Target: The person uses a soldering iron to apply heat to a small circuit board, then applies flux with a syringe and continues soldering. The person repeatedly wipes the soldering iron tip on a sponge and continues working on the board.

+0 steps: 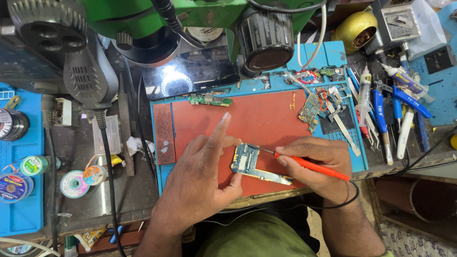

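Pinching flat blue circuit board (247,162)

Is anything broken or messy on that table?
Yes, a bit. Loose circuit board pieces lie jumbled and crooked at the red mat's upper right corner, and tools are piled beside it. The board in the left hand looks whole; the right hand holds a soldering iron.

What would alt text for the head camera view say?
A left hand steadies a small blue circuit board on a red work mat while the right hand holds an orange-handled soldering iron, tip at the board.
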